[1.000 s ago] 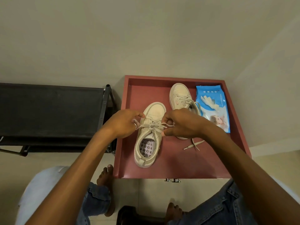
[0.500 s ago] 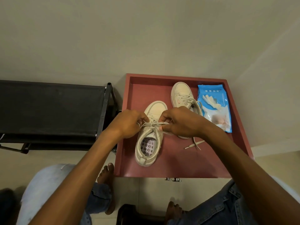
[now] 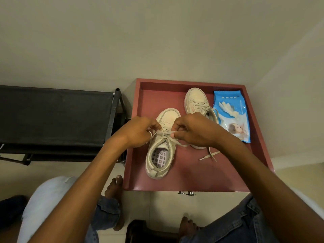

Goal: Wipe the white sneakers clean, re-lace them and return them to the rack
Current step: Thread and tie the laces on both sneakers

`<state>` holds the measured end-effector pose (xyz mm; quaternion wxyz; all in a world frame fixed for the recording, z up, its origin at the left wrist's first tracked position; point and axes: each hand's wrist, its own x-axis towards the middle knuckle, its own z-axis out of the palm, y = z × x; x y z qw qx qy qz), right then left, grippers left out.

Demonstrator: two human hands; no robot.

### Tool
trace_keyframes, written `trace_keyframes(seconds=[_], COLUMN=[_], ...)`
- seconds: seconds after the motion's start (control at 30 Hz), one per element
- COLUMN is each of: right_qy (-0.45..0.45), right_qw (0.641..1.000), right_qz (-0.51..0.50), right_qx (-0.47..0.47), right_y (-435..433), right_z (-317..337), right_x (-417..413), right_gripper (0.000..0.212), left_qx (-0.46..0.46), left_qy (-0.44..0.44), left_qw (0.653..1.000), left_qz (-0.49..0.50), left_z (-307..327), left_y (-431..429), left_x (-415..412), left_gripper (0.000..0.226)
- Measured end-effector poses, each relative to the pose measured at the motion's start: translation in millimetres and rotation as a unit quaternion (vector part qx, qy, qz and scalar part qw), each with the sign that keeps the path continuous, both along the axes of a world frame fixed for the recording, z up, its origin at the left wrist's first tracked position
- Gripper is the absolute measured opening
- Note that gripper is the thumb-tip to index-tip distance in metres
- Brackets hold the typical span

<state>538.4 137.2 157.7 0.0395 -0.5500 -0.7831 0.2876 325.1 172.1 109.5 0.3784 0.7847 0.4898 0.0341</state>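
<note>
Item: near sneaker [image 3: 162,148], white, toe pointing away, resting on the red tray [image 3: 192,176] left of centre. Left hand [image 3: 138,131] and right hand [image 3: 194,131] meet over its tongue, fingers of each pinched together on the lace [image 3: 164,135] at a knot or bow. Second sneaker [image 3: 197,102]: farther back, laced, loose lace ends [image 3: 210,155] trailing on the tray. Wipes packet [image 3: 231,114]: blue, at the tray's right side. Shoe rack [image 3: 54,118]: black, just left of the tray. Step judged: tying off, re-lacing stage. Next move calls for pulling both loops outward evenly to seat the knot.
</note>
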Motion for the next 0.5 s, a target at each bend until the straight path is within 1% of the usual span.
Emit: trace_keyframes(seconds=[0.1,0.23,0.3,0.37,0.4,0.5], right_qy=[-0.010,-0.040,-0.053,-0.051,-0.051,-0.077], right_qw=[1.000,0.999,0.998,0.998,0.997,0.995], right_qz=[0.005,0.020,0.028,0.039,0.042,0.048], right_qx=[-0.006,-0.016,-0.001,0.018,0.026,0.047], right_y=[-1,-4,-6,-7,-7,-4], right_z=[0,-4,-7,-9,-8,-10], right_x=[-1,-5,-9,-11,-11,-5], right_gripper=[0.019,0.029,0.024,0.012,0.010,0.014], left_qx=[-0.014,0.010,0.032,0.053,0.059,0.066], left_qy=[0.005,0.020,0.031,0.040,0.042,0.042], left_qw=[1.000,0.999,0.999,0.997,0.997,0.997], left_qz=[-0.008,-0.023,-0.032,-0.031,-0.027,-0.015], left_z=[-1,1,1,0,0,2], left_y=[0,-3,-5,-4,-3,-2], left_x=[0,1,2,1,0,-4], left_gripper=[0.047,0.052,0.048,0.039,0.034,0.025])
